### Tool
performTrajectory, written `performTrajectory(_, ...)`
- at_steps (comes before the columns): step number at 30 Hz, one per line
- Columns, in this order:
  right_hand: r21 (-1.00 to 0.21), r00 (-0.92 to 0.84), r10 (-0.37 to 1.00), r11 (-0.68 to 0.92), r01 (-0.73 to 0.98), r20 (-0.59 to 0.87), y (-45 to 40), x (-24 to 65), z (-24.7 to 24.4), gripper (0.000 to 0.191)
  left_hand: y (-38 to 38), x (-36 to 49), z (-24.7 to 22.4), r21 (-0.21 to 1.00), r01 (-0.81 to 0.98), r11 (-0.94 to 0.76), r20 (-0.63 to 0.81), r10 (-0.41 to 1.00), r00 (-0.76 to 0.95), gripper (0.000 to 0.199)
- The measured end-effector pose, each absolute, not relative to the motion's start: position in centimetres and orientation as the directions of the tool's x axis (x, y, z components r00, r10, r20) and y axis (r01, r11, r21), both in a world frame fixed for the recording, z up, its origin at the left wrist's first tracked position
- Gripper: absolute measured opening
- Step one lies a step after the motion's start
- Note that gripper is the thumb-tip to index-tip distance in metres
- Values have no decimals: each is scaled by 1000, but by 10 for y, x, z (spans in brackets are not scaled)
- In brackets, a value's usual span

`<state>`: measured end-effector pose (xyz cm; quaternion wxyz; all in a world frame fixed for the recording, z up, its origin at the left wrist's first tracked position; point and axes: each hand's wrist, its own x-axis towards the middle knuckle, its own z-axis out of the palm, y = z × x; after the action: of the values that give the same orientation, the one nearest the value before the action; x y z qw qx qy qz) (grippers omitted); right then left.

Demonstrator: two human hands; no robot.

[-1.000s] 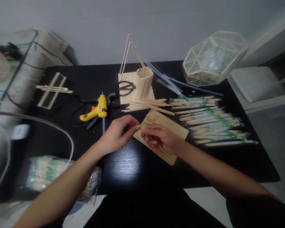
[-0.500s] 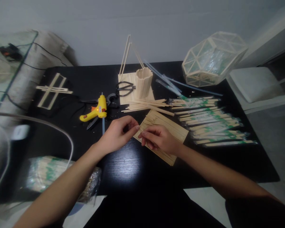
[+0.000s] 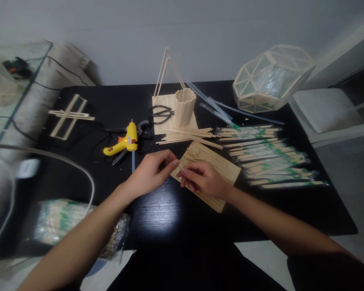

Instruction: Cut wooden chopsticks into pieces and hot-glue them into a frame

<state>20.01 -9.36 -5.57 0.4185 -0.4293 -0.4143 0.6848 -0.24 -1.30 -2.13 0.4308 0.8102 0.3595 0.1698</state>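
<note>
A flat panel of light wooden sticks (image 3: 218, 165) lies tilted on the black table, with short stick pieces on its upper left part. My left hand (image 3: 156, 169) is at the panel's left corner, thumb and fingertips pinched together; what they hold, if anything, is too small to tell. Over the panel's lower left part, my right hand (image 3: 203, 178) has its fingers curled and thumb against the forefinger; anything between them is hidden. Just beyond the panel lies a pile of loose sticks (image 3: 188, 136).
A yellow glue gun (image 3: 125, 141) lies left of centre. Behind stand a stick cup (image 3: 184, 107) and black-handled scissors (image 3: 160, 114). Wrapped chopsticks (image 3: 269, 155) lie right, a faceted frame (image 3: 271, 79) behind them. A plastic bag of chopsticks (image 3: 60, 220) is front left.
The whole view has shifted very slightly. Both hands keep nearly the same pose and place over the panel.
</note>
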Motion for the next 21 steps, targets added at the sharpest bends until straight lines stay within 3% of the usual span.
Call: performTrajectory(21, -934, -291, 928, -297, -198, -234, -93, 201, -57, 33, -11, -3, -21, 803, 437, -405, -6, 728, 685, 23)
